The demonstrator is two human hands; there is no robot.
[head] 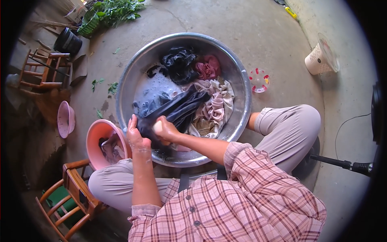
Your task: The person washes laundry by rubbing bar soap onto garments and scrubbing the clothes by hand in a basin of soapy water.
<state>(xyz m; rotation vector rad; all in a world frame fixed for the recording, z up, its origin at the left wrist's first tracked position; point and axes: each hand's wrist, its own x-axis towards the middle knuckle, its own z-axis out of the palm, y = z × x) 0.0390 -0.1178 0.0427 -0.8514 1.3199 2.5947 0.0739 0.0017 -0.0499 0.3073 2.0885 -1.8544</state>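
Note:
A large round metal basin (245,99) stands before me with sudsy water (154,89) on its left side. At the basin's near left, my left hand (136,134) holds the end of a dark wet garment (181,109). My right hand (167,130) is closed around a pale bar, apparently soap (157,127), against that dark cloth. The garment stretches from my hands towards the basin's middle. Pale, wrinkled cloth (218,106) lies in the basin on the right. Behind it are a red cloth (208,67) and a bunched black cloth (180,63).
A pink bucket (90,142) with cloth inside stands left of the basin, near a wooden chair (77,181). Further left is a small pink basin (72,119). A patterned cup-shaped container (314,62) stands right; leafy greens (118,12) lie at the back left.

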